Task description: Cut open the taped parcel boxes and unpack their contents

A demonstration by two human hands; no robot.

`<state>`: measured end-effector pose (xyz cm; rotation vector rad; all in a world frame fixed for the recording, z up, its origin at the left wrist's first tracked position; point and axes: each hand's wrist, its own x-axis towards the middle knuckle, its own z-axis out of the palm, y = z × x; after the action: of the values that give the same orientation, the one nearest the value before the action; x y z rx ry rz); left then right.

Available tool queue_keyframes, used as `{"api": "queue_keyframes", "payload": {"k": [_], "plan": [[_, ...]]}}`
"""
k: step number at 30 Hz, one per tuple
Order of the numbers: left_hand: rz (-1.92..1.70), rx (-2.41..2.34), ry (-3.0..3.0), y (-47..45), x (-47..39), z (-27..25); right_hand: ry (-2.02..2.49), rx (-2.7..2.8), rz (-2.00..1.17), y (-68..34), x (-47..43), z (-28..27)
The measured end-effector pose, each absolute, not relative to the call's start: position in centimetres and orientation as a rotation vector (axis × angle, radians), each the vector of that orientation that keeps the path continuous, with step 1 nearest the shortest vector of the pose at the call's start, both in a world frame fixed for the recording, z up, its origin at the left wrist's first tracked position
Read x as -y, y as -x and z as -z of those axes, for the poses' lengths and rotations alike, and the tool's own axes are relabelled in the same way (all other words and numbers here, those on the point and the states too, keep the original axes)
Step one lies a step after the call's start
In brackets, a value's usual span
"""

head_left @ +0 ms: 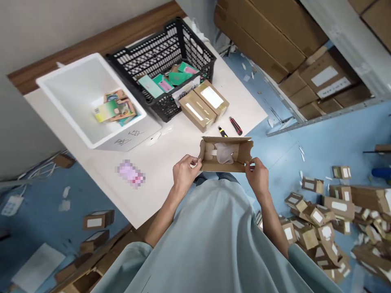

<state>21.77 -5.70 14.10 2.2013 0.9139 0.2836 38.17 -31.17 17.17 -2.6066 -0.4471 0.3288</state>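
Between my two hands I hold a small open cardboard box (pixel 210 165) at the table's near edge, its inside facing me. A crumpled piece of whitish translucent wrapping (pixel 225 153) lies in it. My left hand (pixel 185 173) pinches the box's left front corner between thumb and fingers. At the right front corner, my right hand (pixel 257 175) grips the cardboard the same way. Just beyond the box lie a yellow-and-black cutter (pixel 222 132) and a red-and-black utility knife (pixel 236 125). Two taped cardboard boxes (pixel 204 105) with white labels sit behind them.
A white foam bin (pixel 67 106) and a black plastic crate (pixel 146 53) hold small colourful packets. A pixelated pinkish item (pixel 130 173) lies on the white table (pixel 152 203). Many labelled boxes (pixel 324 228) are heaped on the floor at right. Shelving (pixel 332 101) with cartons stands beyond.
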Motion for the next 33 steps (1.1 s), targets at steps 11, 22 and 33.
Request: {"api": "queue_keyframes", "payload": {"k": [11,22,33], "plan": [[-0.147,-0.372,-2.323,-37.8,18.1,-15.5,2.726,-0.050,-0.038,-43.8,47.4,-18.1],[0.163,-0.162,-2.327,-47.8,26.8,-14.2,2.867,-0.287,-0.415,-49.8,57.2,-16.0],[0.080,-0.743,-2.195,-42.3,21.2,-13.8,2.744,0.529,-0.699,-58.1,44.1,-14.1]]}}
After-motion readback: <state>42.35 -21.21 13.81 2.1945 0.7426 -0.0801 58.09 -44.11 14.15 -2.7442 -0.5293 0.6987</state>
